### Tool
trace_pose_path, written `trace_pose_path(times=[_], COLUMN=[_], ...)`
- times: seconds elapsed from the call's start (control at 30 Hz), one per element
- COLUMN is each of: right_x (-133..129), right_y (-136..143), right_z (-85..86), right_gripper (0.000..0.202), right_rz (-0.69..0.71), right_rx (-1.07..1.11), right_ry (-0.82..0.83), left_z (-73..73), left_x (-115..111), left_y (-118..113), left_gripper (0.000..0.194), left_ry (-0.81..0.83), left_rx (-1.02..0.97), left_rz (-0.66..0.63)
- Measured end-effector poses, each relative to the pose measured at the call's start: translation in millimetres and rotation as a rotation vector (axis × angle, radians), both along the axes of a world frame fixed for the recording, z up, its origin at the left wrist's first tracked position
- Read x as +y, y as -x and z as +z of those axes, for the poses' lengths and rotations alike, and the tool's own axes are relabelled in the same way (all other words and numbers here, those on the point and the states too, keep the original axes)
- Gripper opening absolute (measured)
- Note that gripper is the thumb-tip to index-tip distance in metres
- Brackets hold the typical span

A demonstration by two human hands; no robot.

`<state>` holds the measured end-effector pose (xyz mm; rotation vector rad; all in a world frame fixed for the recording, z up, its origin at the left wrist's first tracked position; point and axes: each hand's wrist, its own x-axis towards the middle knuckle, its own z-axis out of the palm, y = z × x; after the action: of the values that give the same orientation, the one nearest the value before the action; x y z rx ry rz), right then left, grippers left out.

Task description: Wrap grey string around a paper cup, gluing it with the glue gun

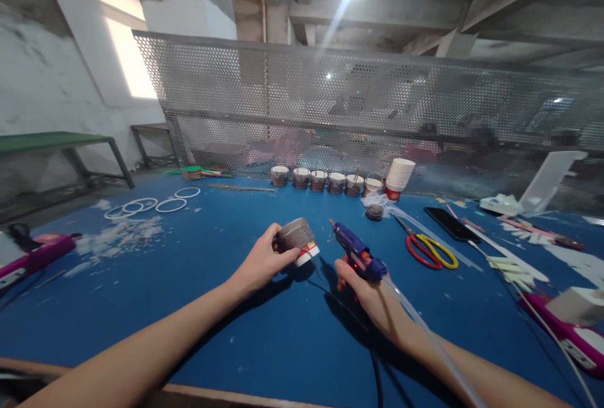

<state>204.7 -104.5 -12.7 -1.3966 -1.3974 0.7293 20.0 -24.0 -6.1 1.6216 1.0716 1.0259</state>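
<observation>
My left hand (267, 259) is closed around a paper cup (297, 238) that lies tilted on its side. Grey-brown cord covers most of the cup, and a red and white band shows at its lower right end. In my right hand (363, 292) is a blue hot glue gun (356, 249), its nozzle pointing up and left toward the cup but apart from it. A clear glue stick (406, 304) sticks out of the gun's back, and a black cable runs down below it. Part of the right fingers is hidden behind the gun.
Several wrapped cups (318, 181) stand in a row at the back, beside a stack of paper cups (400, 176). To the right are scissors (431, 251), a phone (453, 224), a ball of cord (374, 212) and a power strip (566, 332). White rings (171, 205) and scraps lie left.
</observation>
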Motion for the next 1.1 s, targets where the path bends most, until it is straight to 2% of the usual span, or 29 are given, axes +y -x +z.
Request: trace_pose_path(times=[0.07, 0.13, 0.27, 0.4, 0.53, 0.7, 0.97, 1.1], right_x=[6, 12, 19, 19, 21, 23, 23, 25], right_y=[2, 4, 6, 9, 12, 11, 8, 7], right_z=[-3.6, -9.6, -19.2, -19.3, -17.8, -18.8, -20.5, -22.7], right_gripper=[0.029, 0.028, 0.024, 0.016, 0.016, 0.014, 0.012, 0.012], right_rz=[-0.003, 0.008, 0.043, 0.085, 0.028, -0.032, -0.036, -0.032], right_rx=[0.031, 0.044, 0.025, 0.034, -0.007, -0.055, -0.086, -0.080], right_ry=[-0.095, -0.169, -0.222, -0.266, -0.271, -0.288, -0.286, -0.282], left_z=[-0.6, -1.0, -0.7, -0.6, -0.6, 0.6, 0.8, 1.8], left_x=[-4, -8, -15, -18, -19, -22, -22, -22], left_y=[-3, -7, -12, -13, -13, -14, -13, -13], left_gripper=[0.029, 0.028, 0.027, 0.028, 0.028, 0.025, 0.020, 0.024], left_ry=[-0.019, -0.063, -0.155, -0.189, -0.199, -0.165, -0.183, -0.197], left_rx=[0.009, 0.032, 0.131, 0.217, 0.280, 0.313, 0.319, 0.309], left_rz=[-0.002, 0.005, 0.044, 0.071, 0.071, 0.009, -0.022, -0.005])
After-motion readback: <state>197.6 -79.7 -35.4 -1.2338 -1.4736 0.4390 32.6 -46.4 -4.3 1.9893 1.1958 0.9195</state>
